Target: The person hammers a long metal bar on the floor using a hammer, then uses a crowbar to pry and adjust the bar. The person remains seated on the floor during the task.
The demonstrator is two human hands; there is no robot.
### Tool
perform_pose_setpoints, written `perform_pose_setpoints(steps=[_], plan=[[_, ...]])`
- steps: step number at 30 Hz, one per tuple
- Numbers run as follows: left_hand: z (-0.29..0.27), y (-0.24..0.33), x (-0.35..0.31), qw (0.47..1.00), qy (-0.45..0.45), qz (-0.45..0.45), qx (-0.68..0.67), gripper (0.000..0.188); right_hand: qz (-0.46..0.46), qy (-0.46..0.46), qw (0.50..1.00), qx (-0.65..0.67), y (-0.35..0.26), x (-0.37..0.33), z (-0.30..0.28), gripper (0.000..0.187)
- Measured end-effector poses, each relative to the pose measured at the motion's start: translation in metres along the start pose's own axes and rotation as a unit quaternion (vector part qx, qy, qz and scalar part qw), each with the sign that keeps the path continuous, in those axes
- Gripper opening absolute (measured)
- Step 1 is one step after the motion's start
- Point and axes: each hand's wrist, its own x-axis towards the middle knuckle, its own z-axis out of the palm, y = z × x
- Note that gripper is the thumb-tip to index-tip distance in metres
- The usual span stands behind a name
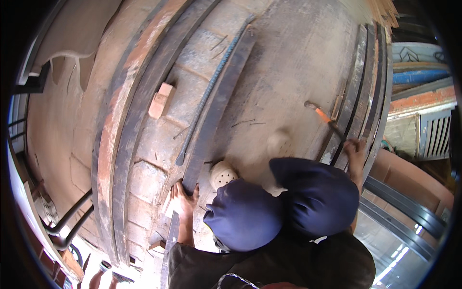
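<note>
Hammer (pixel 323 116) in right hand (pixel 355 148), left hand (pixel 183 196) touching dark beam (pixel 219 107)

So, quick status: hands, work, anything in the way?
Left hand on dark plank. Right hand at hammer's handle end. Ribbed rod alongside plank; thin pieces on floor.

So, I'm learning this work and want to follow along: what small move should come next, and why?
Perhaps bring the hammer leftward toward the dark plank: the right hand seems to hold the hammer well to the right of that plank, while the left hand rests on it.
</note>
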Motion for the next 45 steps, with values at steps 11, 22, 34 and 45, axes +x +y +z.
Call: perform_pose_setpoints(steps=[11,22,34,45], plan=[[0.004,0.002,0.005,1.0,-0.02,-0.013,-0.018,0.061,-0.029,0.182,0.983,0.017,-0.031,0.256,0.148,0.028],[-0.007,-0.008,-0.01,0.999,0.009,-0.028,0.021,0.064,-0.14,-0.229,0.89,0.369,-0.293,0.177,0.274,0.039],[0.004,0.003,0.006,0.999,-0.008,-0.042,-0.016,0.058,-0.102,-0.213,0.918,0.319,-0.327,0.207,0.342,0.044],[0.012,0.055,0.038,0.997,0.016,-0.074,0.031,0.069,-0.198,-0.373,0.818,0.39,-0.314,0.254,0.343,0.03]])
